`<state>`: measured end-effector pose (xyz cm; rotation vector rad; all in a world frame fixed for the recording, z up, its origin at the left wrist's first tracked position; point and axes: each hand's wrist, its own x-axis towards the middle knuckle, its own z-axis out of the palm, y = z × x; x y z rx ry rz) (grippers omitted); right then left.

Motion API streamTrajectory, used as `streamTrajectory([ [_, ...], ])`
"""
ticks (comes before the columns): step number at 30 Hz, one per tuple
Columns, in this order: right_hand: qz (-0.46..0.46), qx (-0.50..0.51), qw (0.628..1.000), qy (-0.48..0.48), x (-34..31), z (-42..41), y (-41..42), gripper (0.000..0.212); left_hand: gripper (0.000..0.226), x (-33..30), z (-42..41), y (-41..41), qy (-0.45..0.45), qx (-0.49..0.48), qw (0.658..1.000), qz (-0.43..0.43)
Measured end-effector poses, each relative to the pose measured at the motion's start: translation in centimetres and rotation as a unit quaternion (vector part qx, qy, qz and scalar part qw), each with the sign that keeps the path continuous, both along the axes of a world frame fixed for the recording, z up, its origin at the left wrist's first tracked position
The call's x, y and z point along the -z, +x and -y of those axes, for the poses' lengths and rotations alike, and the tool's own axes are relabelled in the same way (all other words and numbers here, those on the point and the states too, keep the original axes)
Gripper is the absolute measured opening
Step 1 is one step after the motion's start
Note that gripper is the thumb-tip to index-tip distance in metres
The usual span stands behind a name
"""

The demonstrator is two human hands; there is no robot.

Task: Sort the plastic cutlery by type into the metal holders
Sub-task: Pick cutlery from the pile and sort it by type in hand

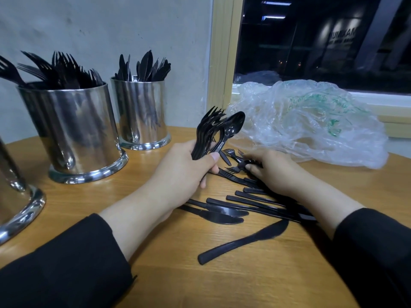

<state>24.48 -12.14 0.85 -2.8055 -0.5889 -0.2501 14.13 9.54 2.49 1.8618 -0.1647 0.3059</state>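
My left hand [186, 165] grips a bunch of black plastic forks [208, 127] with a black spoon [232, 127] among them, heads pointing up. My right hand [273, 167] rests on the loose cutlery pile [255, 198] on the wooden table [255, 274], its fingertips pinching a black fork [239, 166]. Several black knives [220, 215] lie between my forearms, and one knife [244, 241] lies apart nearer to me. A metal holder full of forks [73, 130] stands at the left. Behind it, a second metal holder [142, 112] contains knives.
A third metal holder [15, 196] shows partly at the left edge. A crumpled clear plastic bag [311, 121] lies at the back right under a dark window [322, 41]. A grey wall rises behind the holders.
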Motion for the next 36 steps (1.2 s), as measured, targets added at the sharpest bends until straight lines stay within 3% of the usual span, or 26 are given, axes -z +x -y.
streamTrajectory([
  [5, 0.015, -0.013, 1.0, -0.003, -0.1, -0.2, -0.3, 0.036, 0.009, 0.0, -0.1, -0.1, 0.0, -0.004, 1.0, 0.003],
  [10, 0.08, -0.05, 0.996, -0.009, -0.2, -0.3, -0.5, 0.02, 0.008, 0.0, -0.1, 0.0, -0.004, -0.006, 1.0, 0.0],
  [14, 0.109, -0.036, 0.993, 0.022, -0.1, -0.2, -0.4, 0.027, 0.007, -0.1, -0.2, 0.0, -0.005, -0.01, 1.0, 0.0],
  [17, 0.163, 0.004, 0.97, 0.179, -1.0, 0.0, -0.8, 0.02, 0.008, -0.2, -0.1, -0.2, -0.009, -0.009, 1.0, -0.001],
  [21, 0.215, 0.02, 0.867, 0.45, -4.2, 0.4, -1.9, 0.015, 0.008, -0.2, -0.2, -0.1, -0.01, -0.013, 1.0, 0.0],
  [25, 0.094, -0.034, 0.781, 0.616, -6.1, 0.2, -3.0, 0.021, 0.009, -0.2, -0.1, -0.1, -0.014, -0.026, 1.0, 0.0],
  [30, -0.024, -0.109, 0.784, 0.61, -5.7, -1.3, -4.2, 0.012, 0.01, -0.3, 0.0, -0.3, -0.031, -0.029, 0.999, -0.004],
  [36, -0.067, -0.126, 0.805, 0.575, -4.3, -3.1, -5.0, 0.007, 0.011, -0.3, 0.6, -0.7, -0.032, -0.002, 0.999, -0.026],
])
